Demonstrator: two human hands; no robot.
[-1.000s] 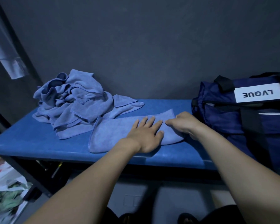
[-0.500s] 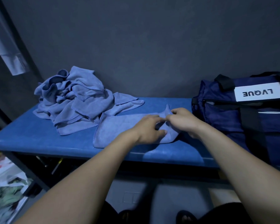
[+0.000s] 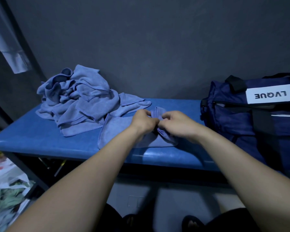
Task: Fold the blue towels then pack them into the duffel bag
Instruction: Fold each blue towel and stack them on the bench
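A half-folded blue towel point(image 3: 115, 131) lies on the blue padded bench point(image 3: 40, 138) in front of me. My left hand point(image 3: 145, 122) and my right hand point(image 3: 177, 123) meet at its right end, both pinching the cloth and lifting that end off the bench. A crumpled heap of more blue towels point(image 3: 79, 101) sits at the back left of the bench. The navy duffel bag point(image 3: 241, 118) with a white LVQUE label stands at the right end, its top zip partly open.
A dark grey wall runs close behind the bench. A pale cloth point(image 3: 8, 52) hangs at the upper left. Plastic bags and fabric point(image 3: 5, 186) lie on the floor at the lower left. My feet point(image 3: 191, 222) show below the bench's front edge.
My left hand, flat on the towel a second ago, has curled and joined the right hand at the towel's right end. Together they have raised that end and drawn it leftward.
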